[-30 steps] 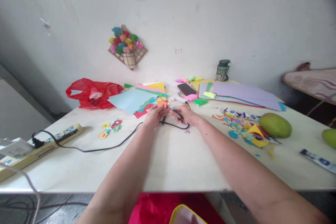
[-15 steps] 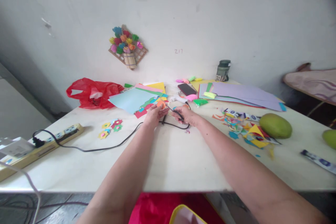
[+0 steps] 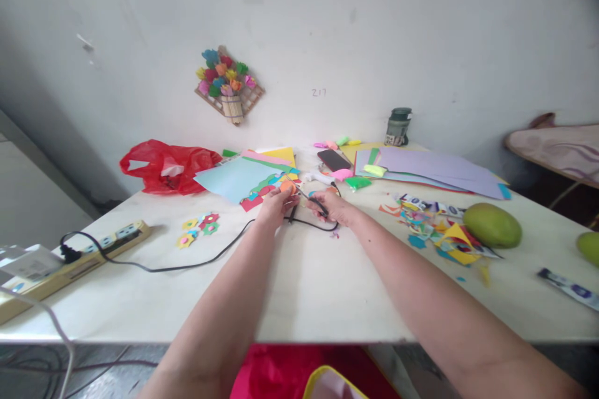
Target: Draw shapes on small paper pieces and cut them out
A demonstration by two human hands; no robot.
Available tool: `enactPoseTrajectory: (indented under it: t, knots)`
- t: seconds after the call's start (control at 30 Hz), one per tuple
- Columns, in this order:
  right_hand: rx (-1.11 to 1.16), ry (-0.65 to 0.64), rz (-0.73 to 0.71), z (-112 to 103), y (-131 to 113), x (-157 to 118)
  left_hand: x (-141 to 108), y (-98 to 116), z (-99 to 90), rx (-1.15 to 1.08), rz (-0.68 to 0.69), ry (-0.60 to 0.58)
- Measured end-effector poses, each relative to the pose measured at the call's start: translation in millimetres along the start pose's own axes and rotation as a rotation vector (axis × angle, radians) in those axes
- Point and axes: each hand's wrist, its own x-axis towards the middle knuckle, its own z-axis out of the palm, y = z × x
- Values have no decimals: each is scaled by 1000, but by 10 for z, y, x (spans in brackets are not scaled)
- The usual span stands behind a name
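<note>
Near the middle of the table, my left hand (image 3: 277, 204) pinches a small piece of orange paper (image 3: 287, 187). My right hand (image 3: 331, 207) is closed on a pair of scissors (image 3: 318, 204) with dark handles, whose blades point up and left toward the orange paper. Just behind the hands lies a white glue gun (image 3: 321, 178), with its black cord running around my right hand. Coloured paper pieces (image 3: 253, 201) lie beyond my left hand. Several small paper flowers (image 3: 209, 228) rest to the left.
A power strip (image 3: 107, 243) and red plastic bag (image 3: 171, 165) are at the left. Coloured sheets (image 3: 421, 165), a phone (image 3: 334, 160) and a bottle (image 3: 398, 126) stand or lie at the back. Paper scraps (image 3: 456, 242) and a green mango (image 3: 491, 225) are at the right.
</note>
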Motion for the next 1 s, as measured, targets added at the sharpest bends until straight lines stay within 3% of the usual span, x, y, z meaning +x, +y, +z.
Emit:
enactPoseTrajectory:
  t: [0.2,1.0]
  knots:
    - [16,-50,-22,-20,26,6,-2,13,1,-5,-21,-13]
    - [2,-36,-49,0,-5,-32,7,-6,-14,1,-33,-94]
